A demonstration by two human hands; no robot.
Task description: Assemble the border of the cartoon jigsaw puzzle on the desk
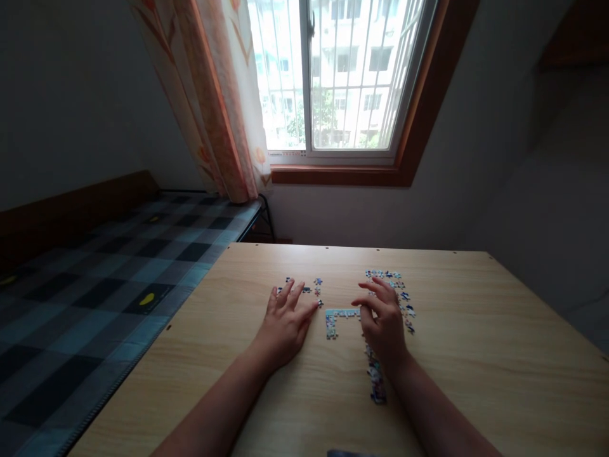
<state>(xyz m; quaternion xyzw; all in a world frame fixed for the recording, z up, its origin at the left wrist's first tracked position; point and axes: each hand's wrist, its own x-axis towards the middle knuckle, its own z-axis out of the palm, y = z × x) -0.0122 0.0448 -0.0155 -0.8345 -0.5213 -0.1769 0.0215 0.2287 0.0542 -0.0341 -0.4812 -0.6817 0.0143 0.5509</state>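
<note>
My left hand rests on the wooden table with its fingers spread, the thumb tip touching a small jigsaw piece. More loose pieces lie just beyond its fingertips. Between the hands is a joined corner of a jigsaw puzzle, a strip across the top and a short side on the left. Over the right end of that strip hovers my right hand, fingers bent and apart, with nothing visible in them. Several loose pieces curve around it, and a column of pieces runs down below it, partly hidden by the hand.
The pale wooden table fills the foreground. A dark object pokes in at the bottom edge. On the left stands a bed with a checked cover; beyond the table are a curtain and a barred window.
</note>
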